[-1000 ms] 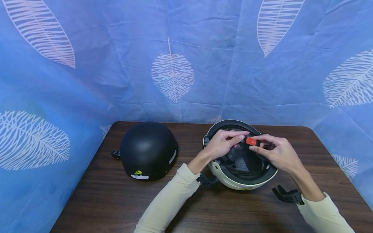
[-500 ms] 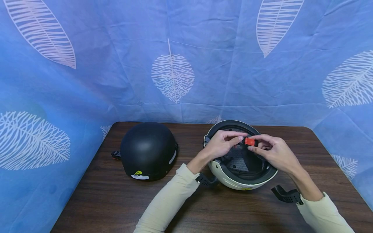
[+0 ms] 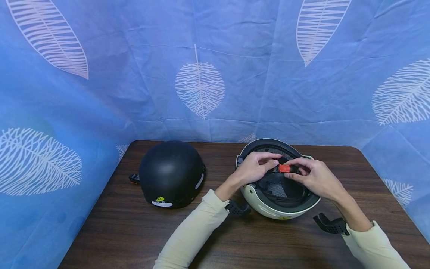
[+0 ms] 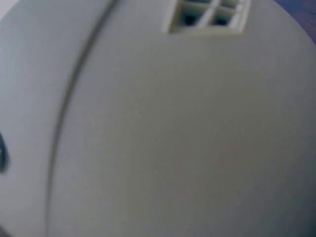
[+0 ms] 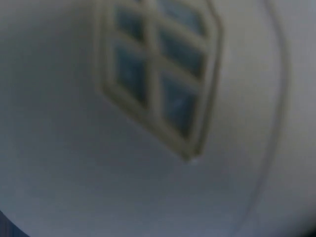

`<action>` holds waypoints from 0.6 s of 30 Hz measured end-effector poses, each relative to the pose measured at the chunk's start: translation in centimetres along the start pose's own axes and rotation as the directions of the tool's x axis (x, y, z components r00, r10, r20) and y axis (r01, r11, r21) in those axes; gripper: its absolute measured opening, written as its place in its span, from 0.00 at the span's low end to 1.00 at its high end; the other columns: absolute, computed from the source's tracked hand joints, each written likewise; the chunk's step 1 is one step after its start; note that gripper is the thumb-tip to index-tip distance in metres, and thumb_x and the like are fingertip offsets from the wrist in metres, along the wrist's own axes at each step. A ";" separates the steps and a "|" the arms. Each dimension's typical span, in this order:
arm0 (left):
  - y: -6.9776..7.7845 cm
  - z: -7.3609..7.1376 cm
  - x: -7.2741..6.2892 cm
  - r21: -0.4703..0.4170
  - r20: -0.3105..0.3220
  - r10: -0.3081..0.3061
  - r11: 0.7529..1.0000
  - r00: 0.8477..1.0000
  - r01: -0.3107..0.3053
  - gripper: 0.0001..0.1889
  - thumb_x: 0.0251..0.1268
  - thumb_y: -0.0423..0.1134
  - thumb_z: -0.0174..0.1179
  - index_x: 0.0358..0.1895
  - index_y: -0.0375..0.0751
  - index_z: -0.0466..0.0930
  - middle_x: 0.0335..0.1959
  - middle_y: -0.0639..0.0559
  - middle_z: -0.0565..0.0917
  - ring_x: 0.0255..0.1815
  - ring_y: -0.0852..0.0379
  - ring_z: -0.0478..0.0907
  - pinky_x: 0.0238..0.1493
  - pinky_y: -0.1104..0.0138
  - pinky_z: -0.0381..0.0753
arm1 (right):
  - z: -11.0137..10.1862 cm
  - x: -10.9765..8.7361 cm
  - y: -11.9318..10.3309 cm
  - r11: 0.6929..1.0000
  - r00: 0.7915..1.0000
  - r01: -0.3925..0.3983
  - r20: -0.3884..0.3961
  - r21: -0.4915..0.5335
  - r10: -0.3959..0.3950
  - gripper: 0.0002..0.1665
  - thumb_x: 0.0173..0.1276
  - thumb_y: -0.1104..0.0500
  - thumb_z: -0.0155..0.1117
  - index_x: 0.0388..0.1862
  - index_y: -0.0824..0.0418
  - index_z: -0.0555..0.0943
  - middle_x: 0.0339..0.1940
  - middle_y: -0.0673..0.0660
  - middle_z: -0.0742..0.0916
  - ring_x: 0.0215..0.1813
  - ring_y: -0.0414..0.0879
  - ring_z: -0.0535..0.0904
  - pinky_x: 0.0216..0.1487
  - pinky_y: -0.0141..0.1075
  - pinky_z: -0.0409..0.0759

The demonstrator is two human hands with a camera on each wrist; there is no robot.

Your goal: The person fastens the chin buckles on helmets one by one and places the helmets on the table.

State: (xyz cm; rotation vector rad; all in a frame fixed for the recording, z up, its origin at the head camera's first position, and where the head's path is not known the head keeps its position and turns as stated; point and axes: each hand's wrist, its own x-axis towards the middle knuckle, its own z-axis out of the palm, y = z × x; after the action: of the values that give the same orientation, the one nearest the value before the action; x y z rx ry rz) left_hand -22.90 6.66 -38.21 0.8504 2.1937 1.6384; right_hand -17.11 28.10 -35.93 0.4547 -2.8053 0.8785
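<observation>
A cream helmet (image 3: 268, 211) lies upside down on the table, its black padded inside facing up. Over its opening, both hands work on a chin-strap buckle (image 3: 284, 168) with a red body and black ends. My left hand (image 3: 254, 168) pinches the buckle's left end between thumb and fingers, which partly hide it. At the right end, the thumb and forefinger of my right hand (image 3: 315, 175) pinch the black part. Both wrist views are filled by the helmet's pale outer shell (image 4: 173, 123), with a vent grille (image 5: 158, 64) visible in the right one; neither shows the fingers.
A matte black helmet (image 3: 171, 172) stands dome up to the left, its strap buckle (image 3: 133, 178) sticking out on the table (image 3: 134, 231). Behind the table hangs a blue cloth (image 3: 235, 93) with white leaf prints. Dark mounts (image 3: 330, 224) are strapped to both wrists.
The red buckle has shifted slightly left and down, with the right hand's fingers following it. The left hand has moved only a little left. Both helmets stay in place.
</observation>
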 end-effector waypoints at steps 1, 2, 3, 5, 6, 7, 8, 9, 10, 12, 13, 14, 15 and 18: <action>0.0 0.0 0.0 0.001 -0.003 -0.001 1.000 1.000 0.001 0.17 0.75 0.43 0.56 0.63 0.51 0.80 0.61 0.53 0.81 0.53 0.70 0.79 0.52 0.74 0.77 | 0.0 0.0 0.0 1.000 1.000 -0.001 0.004 0.000 0.001 0.14 0.61 0.55 0.75 0.46 0.55 0.87 0.19 0.48 0.69 0.23 0.38 0.63 0.26 0.33 0.60; 0.0 0.0 -0.1 0.002 -0.006 -0.001 1.000 1.000 0.001 0.17 0.74 0.43 0.57 0.63 0.51 0.80 0.61 0.54 0.81 0.53 0.70 0.79 0.52 0.74 0.77 | 0.0 0.0 0.0 1.000 1.000 -0.001 0.010 -0.002 0.001 0.14 0.61 0.55 0.75 0.46 0.54 0.87 0.19 0.47 0.69 0.23 0.38 0.63 0.26 0.33 0.60; -0.1 0.0 -0.1 0.000 -0.007 0.000 1.000 1.000 0.000 0.17 0.74 0.43 0.57 0.63 0.50 0.81 0.60 0.54 0.82 0.53 0.70 0.79 0.52 0.74 0.77 | 0.0 0.0 0.0 1.000 1.000 -0.002 0.015 -0.002 0.002 0.14 0.61 0.55 0.75 0.46 0.54 0.87 0.19 0.47 0.69 0.23 0.39 0.63 0.26 0.33 0.61; -0.1 0.0 -0.1 -0.008 -0.007 0.001 1.000 1.000 -0.001 0.17 0.74 0.43 0.57 0.63 0.50 0.81 0.60 0.54 0.82 0.53 0.70 0.80 0.52 0.74 0.77 | 0.0 0.0 0.0 1.000 1.000 -0.002 0.024 -0.004 0.002 0.14 0.61 0.55 0.75 0.46 0.54 0.87 0.19 0.47 0.69 0.23 0.39 0.63 0.26 0.33 0.61; -0.1 -0.1 -0.1 -0.012 -0.006 0.002 1.000 1.000 -0.002 0.17 0.74 0.43 0.58 0.63 0.50 0.81 0.60 0.54 0.82 0.53 0.70 0.80 0.52 0.74 0.77 | 0.0 0.0 0.0 1.000 1.000 -0.001 0.027 -0.007 0.001 0.14 0.61 0.55 0.75 0.46 0.54 0.87 0.19 0.47 0.69 0.23 0.39 0.63 0.26 0.33 0.61; -0.1 -0.1 -0.2 -0.013 -0.005 0.004 1.000 1.000 -0.004 0.17 0.74 0.43 0.58 0.63 0.50 0.81 0.59 0.54 0.82 0.53 0.70 0.80 0.52 0.74 0.77 | 0.0 0.0 0.0 1.000 1.000 0.001 0.031 -0.010 0.000 0.14 0.61 0.55 0.75 0.46 0.54 0.87 0.19 0.47 0.69 0.23 0.39 0.63 0.26 0.33 0.61; -0.2 -0.1 -0.2 -0.015 -0.006 0.006 1.000 1.000 -0.006 0.17 0.74 0.44 0.58 0.63 0.50 0.81 0.59 0.55 0.82 0.52 0.71 0.80 0.51 0.74 0.77 | 0.0 0.0 0.0 1.000 0.999 0.002 0.034 -0.012 -0.002 0.14 0.61 0.54 0.75 0.46 0.54 0.87 0.20 0.47 0.69 0.23 0.39 0.63 0.26 0.33 0.61; -0.2 -0.1 -0.2 -0.016 -0.007 0.008 1.000 1.000 -0.008 0.17 0.74 0.44 0.58 0.63 0.50 0.81 0.59 0.56 0.82 0.52 0.71 0.80 0.51 0.74 0.78 | 0.0 0.0 0.0 1.000 0.999 0.004 0.036 -0.013 -0.004 0.14 0.61 0.54 0.75 0.46 0.54 0.87 0.20 0.47 0.69 0.24 0.39 0.63 0.26 0.33 0.61; -0.2 -0.2 -0.3 -0.020 -0.008 0.011 1.000 1.000 -0.011 0.17 0.74 0.44 0.57 0.62 0.49 0.81 0.59 0.56 0.82 0.51 0.71 0.80 0.50 0.74 0.78 | 0.0 0.0 0.0 1.000 0.999 0.007 0.038 -0.015 -0.007 0.14 0.61 0.54 0.75 0.46 0.54 0.87 0.20 0.47 0.69 0.24 0.39 0.63 0.26 0.33 0.61; -0.2 -0.3 -0.4 -0.025 -0.013 0.024 0.999 1.000 -0.024 0.17 0.75 0.44 0.56 0.62 0.49 0.80 0.58 0.55 0.83 0.51 0.70 0.80 0.50 0.74 0.78 | -0.1 0.0 0.0 1.000 0.999 0.012 0.042 -0.016 -0.011 0.14 0.61 0.55 0.75 0.46 0.54 0.87 0.20 0.47 0.69 0.24 0.39 0.63 0.26 0.33 0.61; -0.2 -0.4 -0.5 -0.030 -0.018 0.033 0.999 0.999 -0.033 0.17 0.75 0.43 0.56 0.62 0.49 0.80 0.56 0.55 0.84 0.50 0.69 0.81 0.50 0.74 0.78 | -0.1 0.0 0.0 1.000 0.999 0.012 0.045 -0.016 -0.012 0.14 0.61 0.55 0.75 0.46 0.54 0.87 0.20 0.47 0.69 0.24 0.39 0.63 0.26 0.33 0.61; -0.2 -0.5 -0.5 -0.036 -0.026 0.043 0.998 0.999 -0.044 0.17 0.75 0.42 0.56 0.62 0.48 0.81 0.55 0.54 0.84 0.50 0.67 0.82 0.50 0.73 0.78 | -0.1 0.0 -0.1 1.000 0.999 0.012 0.049 -0.015 -0.011 0.14 0.61 0.55 0.75 0.46 0.55 0.87 0.20 0.47 0.69 0.24 0.39 0.63 0.26 0.33 0.61; -0.2 -0.6 -0.6 -0.042 -0.037 0.054 0.998 0.998 -0.055 0.16 0.75 0.42 0.55 0.62 0.48 0.81 0.53 0.54 0.85 0.50 0.66 0.82 0.49 0.73 0.79 | -0.1 0.0 -0.1 1.000 0.998 0.011 0.055 -0.015 -0.011 0.14 0.61 0.55 0.75 0.46 0.55 0.87 0.20 0.47 0.69 0.23 0.39 0.63 0.26 0.33 0.61; -0.1 -0.9 -0.7 -0.044 -0.093 0.097 0.994 0.991 -0.102 0.15 0.76 0.40 0.55 0.59 0.46 0.82 0.50 0.52 0.87 0.50 0.62 0.84 0.50 0.73 0.79 | -0.1 0.0 -0.1 1.000 0.997 0.003 0.076 -0.006 -0.003 0.15 0.62 0.55 0.74 0.47 0.56 0.86 0.20 0.48 0.69 0.23 0.39 0.63 0.26 0.32 0.62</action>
State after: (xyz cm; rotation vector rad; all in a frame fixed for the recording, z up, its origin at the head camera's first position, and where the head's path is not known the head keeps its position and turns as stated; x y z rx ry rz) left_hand -22.88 5.49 -38.10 0.9022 2.1936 1.8033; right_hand -17.04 28.15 -35.80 0.5017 -2.8745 0.8692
